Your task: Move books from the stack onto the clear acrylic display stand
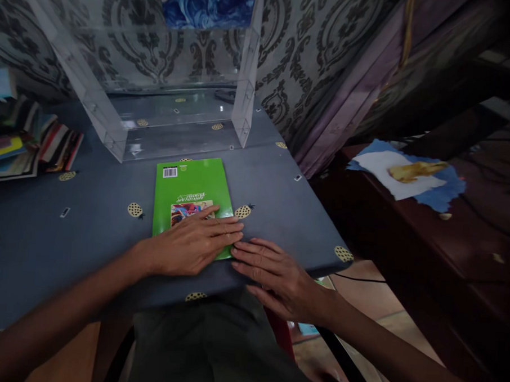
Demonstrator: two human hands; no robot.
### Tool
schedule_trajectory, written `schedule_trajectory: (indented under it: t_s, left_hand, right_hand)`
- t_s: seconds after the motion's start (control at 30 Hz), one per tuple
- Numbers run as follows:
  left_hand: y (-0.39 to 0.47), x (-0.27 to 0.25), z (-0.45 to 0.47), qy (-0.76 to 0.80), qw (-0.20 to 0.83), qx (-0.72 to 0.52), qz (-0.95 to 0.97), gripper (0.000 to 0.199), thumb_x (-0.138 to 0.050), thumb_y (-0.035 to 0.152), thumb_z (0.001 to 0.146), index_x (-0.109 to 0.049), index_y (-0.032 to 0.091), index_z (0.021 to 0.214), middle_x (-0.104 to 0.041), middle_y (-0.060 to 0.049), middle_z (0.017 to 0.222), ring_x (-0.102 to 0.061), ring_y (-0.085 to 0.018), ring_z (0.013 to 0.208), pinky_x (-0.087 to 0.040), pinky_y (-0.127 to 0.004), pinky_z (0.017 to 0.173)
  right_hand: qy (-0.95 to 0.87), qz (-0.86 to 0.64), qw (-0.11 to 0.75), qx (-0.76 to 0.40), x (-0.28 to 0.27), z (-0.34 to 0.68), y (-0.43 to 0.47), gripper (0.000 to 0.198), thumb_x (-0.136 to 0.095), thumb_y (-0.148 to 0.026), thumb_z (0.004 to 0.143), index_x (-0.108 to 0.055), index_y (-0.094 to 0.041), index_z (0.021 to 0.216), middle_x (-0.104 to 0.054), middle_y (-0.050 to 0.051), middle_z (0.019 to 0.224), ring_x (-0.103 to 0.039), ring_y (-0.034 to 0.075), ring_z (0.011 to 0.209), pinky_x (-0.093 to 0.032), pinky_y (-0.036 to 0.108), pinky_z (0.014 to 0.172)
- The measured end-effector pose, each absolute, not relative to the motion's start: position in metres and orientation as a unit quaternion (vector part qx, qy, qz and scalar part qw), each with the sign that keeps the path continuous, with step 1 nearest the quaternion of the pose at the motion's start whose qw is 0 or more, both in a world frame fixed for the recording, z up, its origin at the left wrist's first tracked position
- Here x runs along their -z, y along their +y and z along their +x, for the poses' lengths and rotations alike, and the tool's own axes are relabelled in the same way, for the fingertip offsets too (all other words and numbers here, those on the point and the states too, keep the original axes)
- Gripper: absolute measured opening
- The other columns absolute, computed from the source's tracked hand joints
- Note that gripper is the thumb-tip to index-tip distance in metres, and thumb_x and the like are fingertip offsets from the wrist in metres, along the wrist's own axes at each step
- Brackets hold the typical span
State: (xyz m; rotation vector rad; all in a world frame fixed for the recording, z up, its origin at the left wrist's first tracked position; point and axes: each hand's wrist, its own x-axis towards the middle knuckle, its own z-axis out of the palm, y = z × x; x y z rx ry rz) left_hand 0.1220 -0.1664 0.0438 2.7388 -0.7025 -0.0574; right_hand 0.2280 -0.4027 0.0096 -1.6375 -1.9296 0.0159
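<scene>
A green book (196,180) with a barcode and a small colourful picture lies flat on the table before me. Across its lower part rests my left hand (196,239), palm down with the fingers stretched out to the right, hiding some of the picture. My right hand (280,276) is at the book's lower right corner, near the table's front edge. Its fingers are extended, and their tips touch or nearly touch the book's edge. Neither hand grasps anything.
Behind the book stands a clear plastic shelf (245,89) against the patterned wall. A pile of books (37,142) lies at the left. The table cloth (288,215) has pineapple prints. On dark furniture at the right, a yellowish object (414,171) lies on white and blue sheets.
</scene>
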Motion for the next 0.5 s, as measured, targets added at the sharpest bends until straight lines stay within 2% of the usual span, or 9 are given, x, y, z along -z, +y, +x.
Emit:
schedule_trajectory:
  t_s: [0.13, 0.27, 0.5]
  left_hand:
    - [-0.178, -0.037, 0.107, -0.225, 0.126, -0.006, 0.966, 0.046, -0.035, 0.018, 0.101, -0.045, 0.017, 0.146, -0.048, -0.008, 0.154, -0.039, -0.018, 0.146, -0.019, -0.044, 0.126]
    - [-0.196, -0.031, 0.090, -0.183, 0.072, -0.019, 0.980, 0.057, -0.039, 0.011, 0.093, -0.036, 0.012, 0.151, -0.043, -0.012, 0.157, -0.033, -0.020, 0.149, -0.021, -0.046, 0.125]
    - [-0.227, -0.022, 0.058, -0.109, 0.001, -0.108, 0.988, 0.054, -0.038, 0.011, 0.092, -0.045, 0.007, 0.146, -0.049, -0.014, 0.152, -0.042, -0.025, 0.145, -0.024, -0.048, 0.124]
  right_hand:
    - [-0.728, -0.618, 0.297, 0.009, -0.009, 0.222, -0.407, 0.033, -0.052, -0.017, 0.097, -0.063, -0.013, 0.128, -0.068, 0.015, 0.132, -0.054, 0.021, 0.135, -0.047, 0.045, 0.111]
    - [-0.724, -0.619, 0.304, 0.028, -0.006, 0.217, -0.409, 0.031, -0.054, -0.012, 0.094, -0.065, -0.012, 0.123, -0.069, 0.016, 0.128, -0.057, 0.021, 0.131, -0.048, 0.046, 0.110]
    - [-0.699, -0.636, 0.324, 0.049, -0.002, 0.209, -0.411, 0.040, -0.056, -0.009, 0.090, -0.062, -0.017, 0.130, -0.070, 0.014, 0.127, -0.060, 0.022, 0.129, -0.053, 0.048, 0.104]
